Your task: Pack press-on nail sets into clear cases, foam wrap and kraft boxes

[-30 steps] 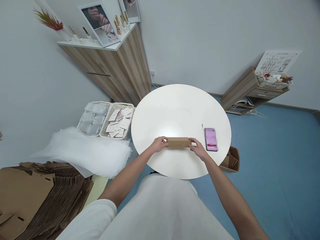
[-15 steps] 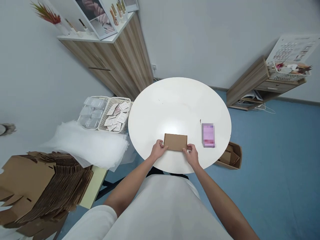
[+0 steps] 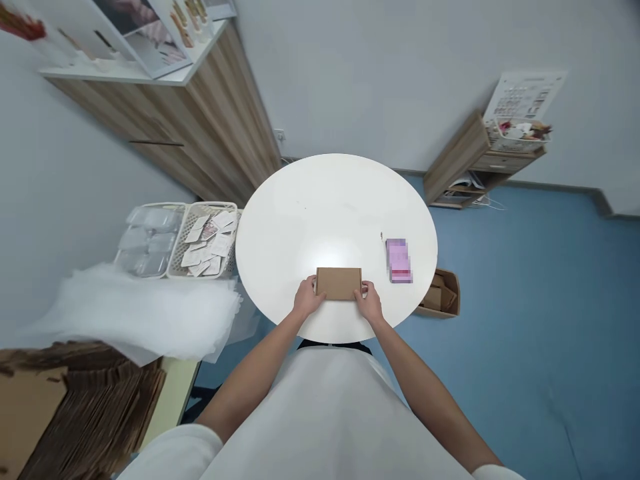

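Box newly broad-face up, between left grip and right grip

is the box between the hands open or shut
Shut: the cardboard box shows one flat, unbroken face with no flap raised, the left hand and right hand at its ends.

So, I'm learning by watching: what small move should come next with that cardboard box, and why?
I'd probably settle the cardboard box flat on the white table: it looks closed, the left hand and right hand hold its two short ends, and the table lies beneath it. I can't tell whether it already rests there.
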Demonstrator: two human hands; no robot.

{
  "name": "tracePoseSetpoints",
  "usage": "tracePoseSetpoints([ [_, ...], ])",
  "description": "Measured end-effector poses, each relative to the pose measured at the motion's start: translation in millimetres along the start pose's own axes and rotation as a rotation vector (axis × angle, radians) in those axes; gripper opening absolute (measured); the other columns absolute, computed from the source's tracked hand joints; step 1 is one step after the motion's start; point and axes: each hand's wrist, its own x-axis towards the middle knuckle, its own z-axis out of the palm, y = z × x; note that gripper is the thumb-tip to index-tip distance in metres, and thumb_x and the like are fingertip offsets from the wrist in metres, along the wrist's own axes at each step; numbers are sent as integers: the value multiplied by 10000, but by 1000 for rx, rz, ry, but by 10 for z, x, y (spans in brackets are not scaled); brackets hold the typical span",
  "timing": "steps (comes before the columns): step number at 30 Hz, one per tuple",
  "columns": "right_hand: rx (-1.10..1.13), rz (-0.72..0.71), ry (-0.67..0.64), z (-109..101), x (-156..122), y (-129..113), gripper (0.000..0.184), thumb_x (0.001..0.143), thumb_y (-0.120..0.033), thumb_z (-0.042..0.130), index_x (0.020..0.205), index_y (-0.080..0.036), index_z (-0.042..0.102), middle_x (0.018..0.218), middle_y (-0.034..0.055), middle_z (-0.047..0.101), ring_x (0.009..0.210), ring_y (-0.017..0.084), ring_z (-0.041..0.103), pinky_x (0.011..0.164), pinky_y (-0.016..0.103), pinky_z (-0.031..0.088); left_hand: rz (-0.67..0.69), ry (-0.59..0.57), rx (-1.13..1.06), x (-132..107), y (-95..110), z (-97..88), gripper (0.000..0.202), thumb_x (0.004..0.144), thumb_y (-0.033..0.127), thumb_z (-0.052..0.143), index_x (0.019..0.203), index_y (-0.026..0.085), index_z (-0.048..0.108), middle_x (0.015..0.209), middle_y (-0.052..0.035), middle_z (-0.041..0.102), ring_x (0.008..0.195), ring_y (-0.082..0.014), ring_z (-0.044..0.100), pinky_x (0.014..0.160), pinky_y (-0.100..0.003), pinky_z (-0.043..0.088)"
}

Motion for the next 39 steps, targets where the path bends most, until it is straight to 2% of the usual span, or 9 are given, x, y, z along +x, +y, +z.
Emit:
tracePoseSetpoints([
  [8, 178, 53, 15, -178, -251, -36, 407, 696, -340, 463, 1091, -243, 461, 951, 33, 576, 703, 163, 559, 625, 296, 411, 122, 1, -154, -127, 123, -8, 567, 655, 244, 578, 1187, 194, 387, 921, -43, 514, 687, -116, 522, 619, -242, 438],
  [14, 303, 77, 162, -597, -516, 249, 462, 717, -418, 448, 1134, -218, 445, 979, 52, 565, 587, 129, 527, 586, 295, 435, 320, -132, -164, -283, 557, 143, 548, 725, 313, 529, 1237, 241, 349, 968, -44, 465, 735, -117, 510, 654, -266, 482],
  [18, 327, 86, 349, -1039, -526, 644, 489, 728, -433, 451, 1158, -201, 441, 1001, 72, 515, 617, 124, 505, 612, 295, 451, 458, -214, -146, -285, 1158, 550, 567, 744, 382, 515, 1262, 250, 324, 1037, -62, 397, 791, -122, 508, 685, -277, 500],
  [22, 313, 177, 553, -1622, -433, 1198, 555, 719, -449, 474, 1211, -200, 405, 1030, 88, 459, 677, 133, 507, 680, 300, 455, 593, -340, -103, -253, 1957, 1191, 547, 776, 392, 477, 1275, 248, 307, 1004, -63, 400, 821, -130, 505, 696, -261, 496],
  [26, 278, 259, 650, -2196, -303, 1737, 600, 715, -467, 472, 1242, -197, 381, 1014, 89, 453, 679, 140, 502, 722, 321, 440, 675, -468, 19, -134, 2723, 1865, 502, 764, 407, 488, 1212, 200, 398, 920, -63, 446, 811, -158, 500, 693, -277, 476],
  [30, 245, 321, 702, -2628, -143, 2094, 669, 701, -481, 480, 1280, -182, 329, 1063, 113, 427, 723, 161, 517, 774, 353, 411, 769, -558, 93, 20, 3285, 2386, 546, 735, 399, 523, 1210, 155, 408, 930, -84, 484, 886, -200, 490, 778, -321, 437],
  [34, 233, 332, 760, -2826, -43, 2256, 646, 713, -456, 454, 1285, -190, 313, 1183, 127, 350, 870, 195, 517, 790, 342, 402, 863, -572, 131, 110, 3517, 2635, 618, 717, 400, 543, 1253, 152, 360, 1092, -116, 468, 1058, -245, 431, 903, -358, 357],
  [36, 211, 339, 774, -2804, -50, 2290, 591, 716, -428, 447, 1251, -193, 356, 1199, 122, 346, 894, 195, 516, 783, 333, 406, 865, -530, 155, 121, 3471, 2627, 615, 720, 379, 544, 1253, 136, 357, 1187, -134, 421, 1129, -262, 383, 948, -377, 315],
  [39, 198, 326, 727, -2639, -104, 2290, 492, 713, -384, 448, 1167, -194, 434, 1178, 115, 381, 839, 177, 539, 758, 332, 420, 830, -493, 190, 85, 3229, 2447, 552, 741, 354, 522, 1229, 136, 386, 1231, -134, 399, 1149, -259, 376, 962, -392, 309],
])
